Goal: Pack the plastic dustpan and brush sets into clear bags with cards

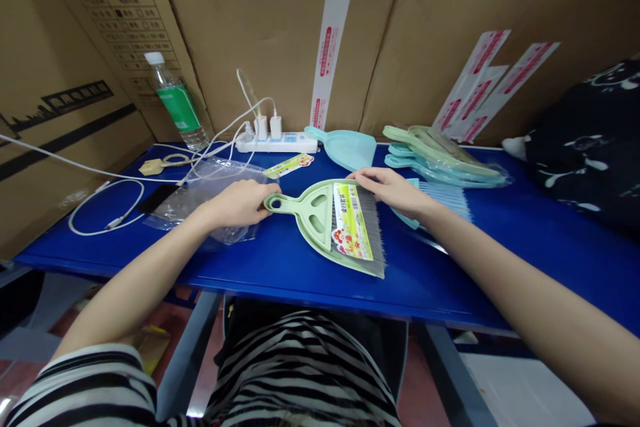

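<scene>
A pale green dustpan (310, 240) lies over the blue table with a matching brush (377, 223) nested in it, grey bristles facing right. A yellow-green printed card (357, 220) sits across the bristles. My left hand (243, 203) is closed round the end of the handles, at the hanging hole. My right hand (390, 188) grips the far right corner of the set, its fingertips partly hidden. Just beyond lies a light blue dustpan (353, 148). Partly under my right forearm is a light blue brush (445, 197).
Stacked dustpan sets (450, 163) in plastic are at the back right, beside dark patterned fabric (590, 147). Clear plastic bags (225, 180), a loose card (289, 165), a white cable (107, 227), a power strip (285, 142) and a bottle (179, 107) occupy the left. Cardboard (270, 33) walls the back.
</scene>
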### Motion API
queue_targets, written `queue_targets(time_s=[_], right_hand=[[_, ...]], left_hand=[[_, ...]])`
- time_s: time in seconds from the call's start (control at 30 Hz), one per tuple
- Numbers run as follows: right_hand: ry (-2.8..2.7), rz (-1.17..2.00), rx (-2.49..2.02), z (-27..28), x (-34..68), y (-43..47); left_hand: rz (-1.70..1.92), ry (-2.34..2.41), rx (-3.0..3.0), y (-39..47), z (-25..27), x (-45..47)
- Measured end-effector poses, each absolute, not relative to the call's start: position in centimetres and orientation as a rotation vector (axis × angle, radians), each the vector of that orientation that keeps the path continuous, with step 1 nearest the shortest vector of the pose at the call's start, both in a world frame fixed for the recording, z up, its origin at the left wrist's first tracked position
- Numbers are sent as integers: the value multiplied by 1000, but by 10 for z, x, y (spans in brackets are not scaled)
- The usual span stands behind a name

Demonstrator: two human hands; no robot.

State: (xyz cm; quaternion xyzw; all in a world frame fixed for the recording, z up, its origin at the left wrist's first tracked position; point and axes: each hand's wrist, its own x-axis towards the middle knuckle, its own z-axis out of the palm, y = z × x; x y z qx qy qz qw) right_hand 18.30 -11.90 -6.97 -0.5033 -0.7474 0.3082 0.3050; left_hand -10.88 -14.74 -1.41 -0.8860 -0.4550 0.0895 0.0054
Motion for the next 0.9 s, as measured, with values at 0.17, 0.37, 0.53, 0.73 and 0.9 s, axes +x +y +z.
queue_targets(time_s=[0.17, 0.37, 0.53, 0.73, 0.9], right_hand=[[-1915, 947, -1239, -74, 184, -119], [-1897, 1030, -1237, -76, 191, -117], [-1819, 1232, -1255, -68, 192, -121], [-1850, 1375, -1050, -64, 187, -127], [-1827, 1387, -1118, -64, 182, -128]], left_hand=[[275, -1436, -2776, -148, -14, -108], [257, -1433, -2775, -148, -14, -109], [340, -1486, -2716, -150, -11, -106], [383, -1510, -2667, -151, -10, -105], [390, -1522, -2659, -151, -10, -104]])
